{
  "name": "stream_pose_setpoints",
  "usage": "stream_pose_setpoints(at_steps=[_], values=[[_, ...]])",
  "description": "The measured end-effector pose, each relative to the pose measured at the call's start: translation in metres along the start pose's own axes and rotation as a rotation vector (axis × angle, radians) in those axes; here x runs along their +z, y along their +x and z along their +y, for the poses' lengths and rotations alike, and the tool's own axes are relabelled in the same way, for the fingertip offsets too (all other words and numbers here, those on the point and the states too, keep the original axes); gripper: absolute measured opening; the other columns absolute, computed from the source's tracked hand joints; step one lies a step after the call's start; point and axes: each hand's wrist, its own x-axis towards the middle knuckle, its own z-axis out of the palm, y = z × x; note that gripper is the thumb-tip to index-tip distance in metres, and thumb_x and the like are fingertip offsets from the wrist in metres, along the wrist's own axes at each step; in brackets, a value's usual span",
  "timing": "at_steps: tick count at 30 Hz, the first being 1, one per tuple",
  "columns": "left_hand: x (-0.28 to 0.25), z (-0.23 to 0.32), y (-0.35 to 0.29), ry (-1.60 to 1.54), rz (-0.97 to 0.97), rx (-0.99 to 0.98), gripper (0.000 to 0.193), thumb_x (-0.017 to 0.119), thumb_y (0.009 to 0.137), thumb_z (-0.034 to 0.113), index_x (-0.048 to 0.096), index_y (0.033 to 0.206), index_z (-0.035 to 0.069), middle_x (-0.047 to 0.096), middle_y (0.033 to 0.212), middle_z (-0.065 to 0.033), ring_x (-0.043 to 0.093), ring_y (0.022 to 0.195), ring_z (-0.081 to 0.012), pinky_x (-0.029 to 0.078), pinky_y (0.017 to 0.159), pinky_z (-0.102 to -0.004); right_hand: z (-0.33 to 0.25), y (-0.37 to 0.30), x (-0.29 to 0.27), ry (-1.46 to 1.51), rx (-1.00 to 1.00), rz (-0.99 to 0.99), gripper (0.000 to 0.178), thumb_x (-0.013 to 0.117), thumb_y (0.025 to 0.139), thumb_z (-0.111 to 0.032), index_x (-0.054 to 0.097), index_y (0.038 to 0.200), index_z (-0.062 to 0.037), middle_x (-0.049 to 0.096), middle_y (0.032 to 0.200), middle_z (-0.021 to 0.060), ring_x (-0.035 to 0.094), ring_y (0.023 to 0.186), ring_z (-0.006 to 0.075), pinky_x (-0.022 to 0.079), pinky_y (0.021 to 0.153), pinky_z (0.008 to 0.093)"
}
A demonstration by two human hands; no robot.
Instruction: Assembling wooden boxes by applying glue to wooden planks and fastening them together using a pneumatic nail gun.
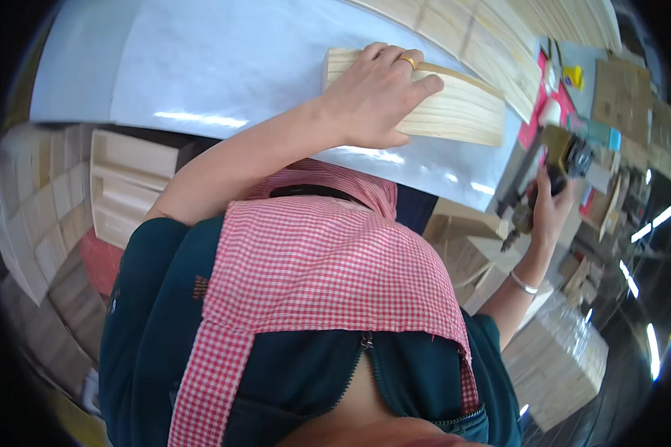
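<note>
Currently gripping a pale wooden piece with the left hand and a drill-like power tool with the right hand.
Holding the piece against the glossy white table, near its front edge, with left fingers bent over the far side; holding the tool beyond the table's right end, with right fingers closed around it. Wearing 1 gold ring on the left hand, 1 silver bangle on the right wrist, and a red-checked apron.
</note>
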Motion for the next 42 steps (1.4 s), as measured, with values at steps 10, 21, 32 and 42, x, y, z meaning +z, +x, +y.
stream_pose_setpoints(at_steps=[10, 21, 32, 42], values=[[-0.120, -0.058, -0.150, -1.408, 0.513, -1.107, 0.063, 0.069, 0.094, 0.036, 0.052, 0.146, 0.005, 0.061, 0.132, -0.0204, 0.064, 0.112, -0.0264, 0.053, 0.093, -0.0331, 0.196, 0.020, 0.026, -0.544, -0.037, 0.135, 0.050, 0.067, 0.090, -0.022, 0.057, 0.130, 0.0051, 0.069, 0.115, 0.0266, 0.067, 0.104, 0.0457, 0.053, 0.090, 0.0457], [-0.102, -0.031, -0.222, -0.899, 1.207, -1.141, 0.063, 0.063, 0.078, 0.004, 0.052, 0.140, -0.002, 0.063, 0.125, -0.0205, 0.065, 0.096, -0.0276, 0.055, 0.084, -0.0320, 0.278, 0.067, 0.029, -0.748, -0.047, 0.332, 0.058, 0.061, 0.096, -0.047, 0.060, 0.125, 0.0031, 0.070, 0.112, 0.0265, 0.067, 0.095, 0.0470, 0.054, 0.083, 0.0476], [-0.113, -0.052, -0.402, -0.674, 1.598, -1.452, 0.053, 0.052, 0.077, -0.003, 0.056, 0.130, -0.010, 0.067, 0.114, -0.0235, 0.066, 0.096, -0.0320, 0.056, 0.081, -0.0370, 0.212, 0.063, 0.037, -0.671, 0.012, 0.399, 0.059, 0.051, 0.099, -0.049, 0.064, 0.120, 0.0035, 0.070, 0.108, 0.0240, 0.066, 0.088, 0.0433, 0.052, 0.076, 0.0454], [-0.085, -0.102, -0.355, -0.436, 1.659, -1.624, 0.040, 0.053, 0.076, -0.005, 0.067, 0.112, -0.010, 0.071, 0.103, -0.0210, 0.066, 0.088, -0.0284, 0.052, 0.078, -0.0330, 0.128, 0.039, 0.041, -0.486, -0.094, 0.333, 0.050, 0.055, 0.098, -0.042, 0.066, 0.114, 0.0040, 0.071, 0.105, 0.0242, 0.066, 0.087, 0.0424, 0.052, 0.078, 0.0458]])
